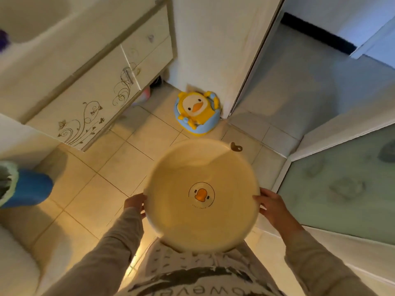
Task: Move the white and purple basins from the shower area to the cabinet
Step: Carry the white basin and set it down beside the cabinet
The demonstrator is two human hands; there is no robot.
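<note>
I hold a round white basin (192, 167) with a small orange duck print on its bottom, level in front of my waist above the tiled floor. My left hand (135, 202) grips its left rim and my right hand (272, 207) grips its right rim. The cream cabinet (92, 97) with swirl decals and a metal handle stands to the upper left, its doors shut. A purple shape (3, 40) shows at the far left edge on the counter, too blurred to identify. The frosted glass shower enclosure (342, 189) is on my right.
A yellow and blue duck potty seat (195, 113) sits on the floor against the wall corner ahead. A blue slipper (27, 188) lies at the left. A small brown object (235, 146) rests on the tiles beyond the basin. An open doorway (299, 77) leads right.
</note>
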